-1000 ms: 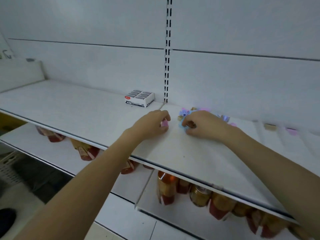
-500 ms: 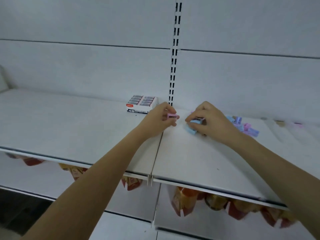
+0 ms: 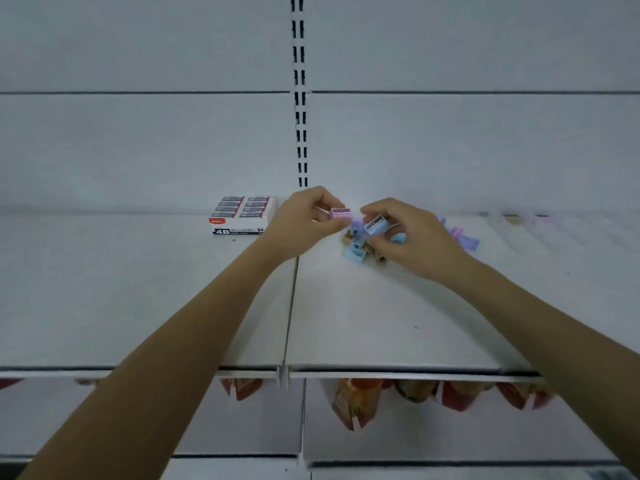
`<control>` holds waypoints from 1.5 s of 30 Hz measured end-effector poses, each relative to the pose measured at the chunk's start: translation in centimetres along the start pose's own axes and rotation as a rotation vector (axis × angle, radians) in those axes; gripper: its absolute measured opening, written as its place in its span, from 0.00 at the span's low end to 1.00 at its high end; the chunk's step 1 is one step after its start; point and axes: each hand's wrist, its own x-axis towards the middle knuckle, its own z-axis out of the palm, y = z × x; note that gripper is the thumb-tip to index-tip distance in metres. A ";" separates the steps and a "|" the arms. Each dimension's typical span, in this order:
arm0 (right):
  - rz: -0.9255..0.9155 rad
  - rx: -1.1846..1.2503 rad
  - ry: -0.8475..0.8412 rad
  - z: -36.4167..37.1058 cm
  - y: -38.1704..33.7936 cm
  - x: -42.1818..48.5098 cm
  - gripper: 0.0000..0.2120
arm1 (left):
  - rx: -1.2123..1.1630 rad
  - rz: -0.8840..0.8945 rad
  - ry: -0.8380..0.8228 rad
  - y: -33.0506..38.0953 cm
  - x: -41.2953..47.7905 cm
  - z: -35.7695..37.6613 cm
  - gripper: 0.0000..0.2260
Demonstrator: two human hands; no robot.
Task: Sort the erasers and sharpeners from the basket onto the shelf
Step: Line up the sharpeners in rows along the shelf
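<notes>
Nearest, under both forearms, red and orange packets hang in shadow below the front lip of the white shelf. The two bare arms reach forward over that shelf, one on each side of the seam between its two boards.

The left hand pinches a pink sharpener between thumb and fingertips, held up clear of the shelf. Just right of it the right hand pinches a blue sharpener in the same way, blade side showing; the two sharpeners are close together but apart.

Under and between the hands a small heap of loose sharpeners lies on the shelf, blue and purple with some brown bits. More purple and pink sharpeners lie just right of the right hand.

Left of the left hand, nearly touching it, sits an eraser box marked 4B. Behind the hands a slotted upright runs up the white back panel
</notes>
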 end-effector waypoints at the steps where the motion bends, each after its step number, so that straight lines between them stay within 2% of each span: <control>1: 0.008 -0.022 0.018 -0.4 0.0 -0.6 0.13 | -0.011 0.023 -0.013 0.1 0.3 0.3 0.08; 6: 0.161 -0.094 0.142 -2.4 0.4 -4.1 0.09 | -0.006 0.146 -0.128 1.2 1.4 2.8 0.09; 13: 0.329 -0.291 0.242 -5.1 0.3 -9.3 0.06 | 0.010 0.344 -0.150 3.2 2.8 8.3 0.06; 18: 0.435 -0.305 0.317 -8.9 1.6 -12.7 0.05 | 0.032 0.468 -0.206 6.6 3.1 12.6 0.06; 24: 0.468 -0.310 0.335 -13.5 5.4 -15.2 0.07 | 0.096 0.410 -0.172 8.8 4.4 18.1 0.12; 28: 0.416 -0.318 0.301 -18.0 9.5 -15.8 0.11 | 0.199 0.362 -0.116 10.5 6.4 21.3 0.09; 33: 0.364 -0.279 0.300 -22.8 15.6 -17.2 0.09 | 0.367 0.311 -0.106 12.6 7.8 25.8 0.08; 45: 0.342 -0.150 0.247 -26.8 23.9 -17.1 0.09 | 0.550 0.241 -0.089 14.0 9.8 33.2 0.09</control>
